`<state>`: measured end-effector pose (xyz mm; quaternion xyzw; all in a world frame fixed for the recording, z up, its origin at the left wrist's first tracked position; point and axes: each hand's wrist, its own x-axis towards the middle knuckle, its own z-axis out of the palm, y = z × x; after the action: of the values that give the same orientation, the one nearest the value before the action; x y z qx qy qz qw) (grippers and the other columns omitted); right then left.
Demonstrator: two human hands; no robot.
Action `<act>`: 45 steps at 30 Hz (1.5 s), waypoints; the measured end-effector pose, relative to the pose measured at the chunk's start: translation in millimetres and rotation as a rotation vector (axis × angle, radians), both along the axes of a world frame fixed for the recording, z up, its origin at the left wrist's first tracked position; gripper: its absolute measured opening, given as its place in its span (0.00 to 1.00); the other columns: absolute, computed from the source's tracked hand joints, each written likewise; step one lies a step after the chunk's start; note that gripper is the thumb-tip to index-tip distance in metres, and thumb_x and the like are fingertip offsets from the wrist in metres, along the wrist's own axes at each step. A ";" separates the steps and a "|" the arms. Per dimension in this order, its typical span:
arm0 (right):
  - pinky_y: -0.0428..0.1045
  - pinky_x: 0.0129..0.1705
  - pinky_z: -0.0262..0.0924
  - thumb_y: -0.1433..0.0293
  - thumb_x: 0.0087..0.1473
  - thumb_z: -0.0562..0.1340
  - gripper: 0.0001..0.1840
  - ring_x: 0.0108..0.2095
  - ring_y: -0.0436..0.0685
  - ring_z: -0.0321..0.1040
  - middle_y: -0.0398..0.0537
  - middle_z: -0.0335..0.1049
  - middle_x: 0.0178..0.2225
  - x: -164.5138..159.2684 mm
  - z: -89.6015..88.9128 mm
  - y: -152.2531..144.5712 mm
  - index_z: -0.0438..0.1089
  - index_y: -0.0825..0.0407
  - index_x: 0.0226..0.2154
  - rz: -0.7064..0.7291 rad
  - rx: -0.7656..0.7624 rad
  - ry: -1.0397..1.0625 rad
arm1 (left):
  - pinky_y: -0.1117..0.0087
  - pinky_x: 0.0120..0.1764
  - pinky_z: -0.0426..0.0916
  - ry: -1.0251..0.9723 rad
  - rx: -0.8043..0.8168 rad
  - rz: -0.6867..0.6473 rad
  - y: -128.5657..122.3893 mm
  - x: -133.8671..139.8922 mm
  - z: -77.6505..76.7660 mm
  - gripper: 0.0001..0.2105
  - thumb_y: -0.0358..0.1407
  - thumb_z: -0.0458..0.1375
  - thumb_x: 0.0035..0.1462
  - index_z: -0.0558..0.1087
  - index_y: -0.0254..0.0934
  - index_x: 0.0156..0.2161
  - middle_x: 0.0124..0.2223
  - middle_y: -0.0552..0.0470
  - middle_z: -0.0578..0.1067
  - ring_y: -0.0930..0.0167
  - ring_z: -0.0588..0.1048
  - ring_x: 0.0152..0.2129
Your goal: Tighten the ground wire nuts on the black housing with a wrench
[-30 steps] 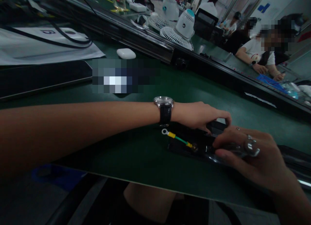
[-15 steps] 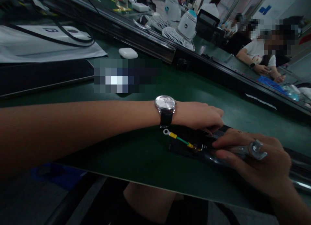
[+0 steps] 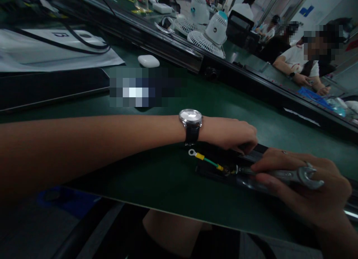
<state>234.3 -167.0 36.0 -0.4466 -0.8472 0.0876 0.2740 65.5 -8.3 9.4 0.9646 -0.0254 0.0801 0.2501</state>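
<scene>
A metal wrench [image 3: 293,175] lies in my right hand [image 3: 316,192], pinched between thumb and fingers. Its open jaw points right, and its far end is beside a small fastener [image 3: 227,170] on a long black bar [image 3: 207,169]. From that fastener a short green wire [image 3: 210,162] with yellow sleeves runs left, ending in a ring terminal [image 3: 191,152] over the green tabletop. My left hand [image 3: 231,132], with a watch [image 3: 190,119] at the wrist, is closed with its curled fingers against the bar's far side. Its fingertips are hidden.
On the green table [image 3: 134,180] lie a white rounded case [image 3: 148,61], a black panel [image 3: 53,87] and a white bag [image 3: 33,52] with a black cable. A dark rail [image 3: 251,78] crosses behind. White fans [image 3: 214,35] and a seated person [image 3: 300,61] are beyond.
My right hand has moved slightly right with the wrench, whose far end has drawn back from the fastener. My left hand has stayed nearly still.
</scene>
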 end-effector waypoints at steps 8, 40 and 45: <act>0.50 0.36 0.71 0.71 0.62 0.66 0.05 0.37 0.55 0.78 0.46 0.80 0.35 -3.7 1.1 4.8 0.74 0.48 0.42 0.135 -0.023 -0.057 | 0.69 0.39 0.63 0.026 0.029 0.004 -1.7 -0.4 1.6 0.05 0.27 0.60 0.62 0.76 0.38 0.40 0.49 0.48 0.75 0.68 0.73 0.43; 0.51 0.37 0.69 0.73 0.63 0.65 0.04 0.36 0.55 0.76 0.46 0.78 0.34 -3.8 -1.0 4.6 0.72 0.51 0.41 0.164 -0.034 -0.056 | 0.69 0.37 0.62 0.030 0.026 0.031 1.3 4.2 -5.0 0.04 0.31 0.62 0.62 0.78 0.37 0.41 0.44 0.49 0.79 0.68 0.75 0.41; 0.54 0.45 0.68 0.78 0.61 0.64 0.10 0.41 0.57 0.73 0.48 0.77 0.37 3.4 -1.7 9.4 0.72 0.54 0.45 0.273 -0.068 0.017 | 0.69 0.39 0.63 0.032 -0.004 0.024 2.1 4.6 -5.6 0.05 0.29 0.61 0.62 0.78 0.37 0.42 0.45 0.49 0.79 0.69 0.76 0.41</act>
<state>237.7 -157.6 34.3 -0.3355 -0.8944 0.1563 0.2513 70.1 -6.2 3.8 0.9654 -0.0096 0.0678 0.2515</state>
